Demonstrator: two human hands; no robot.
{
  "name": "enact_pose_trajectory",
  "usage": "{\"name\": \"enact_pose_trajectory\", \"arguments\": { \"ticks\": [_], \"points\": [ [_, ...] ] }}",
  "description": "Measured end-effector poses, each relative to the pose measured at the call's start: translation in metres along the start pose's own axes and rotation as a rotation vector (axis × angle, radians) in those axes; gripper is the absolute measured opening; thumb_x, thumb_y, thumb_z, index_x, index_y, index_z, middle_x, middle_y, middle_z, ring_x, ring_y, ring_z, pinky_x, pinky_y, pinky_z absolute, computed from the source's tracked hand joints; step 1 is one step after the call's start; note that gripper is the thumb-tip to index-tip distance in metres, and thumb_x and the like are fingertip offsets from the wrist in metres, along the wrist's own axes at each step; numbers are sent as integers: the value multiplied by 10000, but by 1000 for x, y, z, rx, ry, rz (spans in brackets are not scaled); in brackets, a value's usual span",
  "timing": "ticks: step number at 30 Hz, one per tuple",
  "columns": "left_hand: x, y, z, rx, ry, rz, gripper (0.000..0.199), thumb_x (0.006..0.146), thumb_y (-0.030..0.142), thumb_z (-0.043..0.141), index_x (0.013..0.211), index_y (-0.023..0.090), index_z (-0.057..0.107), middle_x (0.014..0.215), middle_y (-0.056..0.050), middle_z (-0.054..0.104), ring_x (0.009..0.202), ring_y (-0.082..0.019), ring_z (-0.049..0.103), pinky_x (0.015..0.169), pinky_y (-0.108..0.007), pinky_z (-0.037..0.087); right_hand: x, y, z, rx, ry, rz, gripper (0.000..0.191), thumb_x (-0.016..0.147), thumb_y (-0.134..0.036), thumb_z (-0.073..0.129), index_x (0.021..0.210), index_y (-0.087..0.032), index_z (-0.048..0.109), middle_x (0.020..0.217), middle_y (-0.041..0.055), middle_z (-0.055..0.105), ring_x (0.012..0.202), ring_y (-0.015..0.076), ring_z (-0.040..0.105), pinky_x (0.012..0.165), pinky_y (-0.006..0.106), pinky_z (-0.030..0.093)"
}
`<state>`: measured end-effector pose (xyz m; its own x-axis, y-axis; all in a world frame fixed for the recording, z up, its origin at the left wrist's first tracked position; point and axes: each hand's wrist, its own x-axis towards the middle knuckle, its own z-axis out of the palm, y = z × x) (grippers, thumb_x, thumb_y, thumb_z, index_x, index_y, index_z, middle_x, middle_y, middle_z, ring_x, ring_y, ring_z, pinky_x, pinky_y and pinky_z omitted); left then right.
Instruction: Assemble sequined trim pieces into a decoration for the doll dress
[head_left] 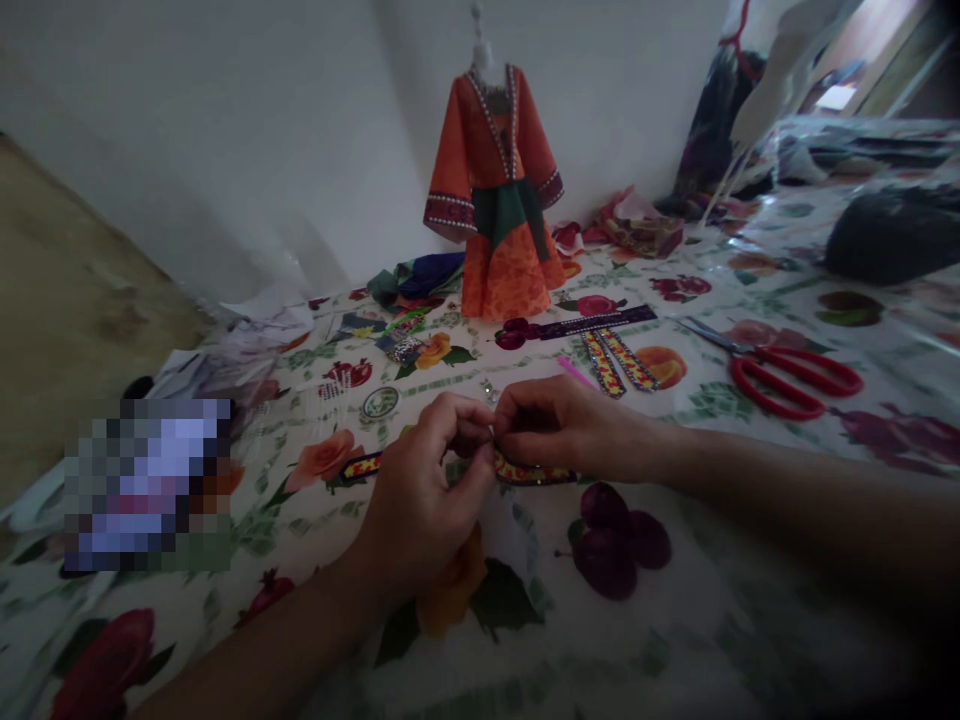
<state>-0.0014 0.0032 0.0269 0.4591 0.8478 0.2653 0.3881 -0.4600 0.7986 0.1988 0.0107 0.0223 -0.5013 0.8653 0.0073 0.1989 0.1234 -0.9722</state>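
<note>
My left hand [431,490] and my right hand [559,430] meet at the middle of the view, fingertips pinched together over a patterned strip [536,474]. The strip is red and yellow with a dark edge; one end shows below my right hand, and a similar piece [361,467] sticks out left of my left hand. Both hands are closed on the strip, their fingertips partly hiding it. Just behind them lies a small shiny piece [489,390]. Farther back are two more patterned strips [619,362] and a dark beaded band [600,322].
A small orange and green dress [510,200] stands at the back on a stand. Red-handled scissors [795,380] lie at the right. Cloth scraps [424,275], a pink stick [576,372] and a blurred-out device [150,485] rest on the fruit-patterned tablecloth [300,620].
</note>
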Motion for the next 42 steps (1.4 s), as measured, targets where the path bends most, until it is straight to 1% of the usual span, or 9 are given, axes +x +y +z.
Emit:
{"name": "enact_pose_trajectory", "arguments": {
  "ticks": [6, 10, 20, 26, 34, 42],
  "points": [
    [0, 0, 0, -50, 2, -10, 192, 896, 107, 553, 1038, 236, 560, 902, 2, 630, 825, -146, 636, 731, -275, 500, 1, 1, -1, -11, -1, -3, 55, 859, -213, 624, 900, -178, 634, 820, 15, 676, 748, 143, 613, 659, 250, 475],
    [1, 1, 1, -65, 12, -14, 173, 889, 110, 572, 1010, 234, 566, 895, 6, 630, 822, -144, 637, 730, -272, 504, 0, 2, -1, -6, -5, -14, 50, 855, -201, 626, 900, -179, 636, 810, 7, 670, 735, 135, 607, 651, 243, 471],
    [0, 0, 0, -60, 0, -8, 190, 894, 103, 562, 1025, 241, 563, 896, 18, 625, 831, -134, 626, 744, -264, 486, 0, -2, -2, -17, -6, -3, 67, 860, -223, 639, 903, -172, 638, 814, 9, 666, 737, 133, 595, 653, 239, 464],
    [0, 1, 0, -46, 6, -4, 184, 890, 106, 556, 1017, 238, 573, 877, 16, 627, 803, -140, 624, 716, -265, 484, 1, -1, 0, -23, 2, -10, 60, 854, -222, 639, 895, -179, 638, 799, -1, 652, 726, 132, 588, 654, 241, 460],
    [-2, 0, 0, 35, 14, 13, 220, 877, 97, 559, 1041, 243, 568, 953, 4, 636, 853, -144, 640, 763, -286, 490, 0, 1, 1, -15, 12, -10, 35, 839, -190, 631, 871, -176, 632, 746, -19, 624, 660, 110, 546, 580, 220, 417],
    [-2, 1, 1, 1, 8, 6, 217, 888, 99, 553, 1046, 248, 564, 983, 0, 630, 880, -147, 633, 775, -287, 491, -1, -1, 0, -51, 11, -30, 37, 835, -167, 617, 868, -168, 634, 752, -13, 618, 676, 116, 535, 596, 228, 413]
  ]
}}
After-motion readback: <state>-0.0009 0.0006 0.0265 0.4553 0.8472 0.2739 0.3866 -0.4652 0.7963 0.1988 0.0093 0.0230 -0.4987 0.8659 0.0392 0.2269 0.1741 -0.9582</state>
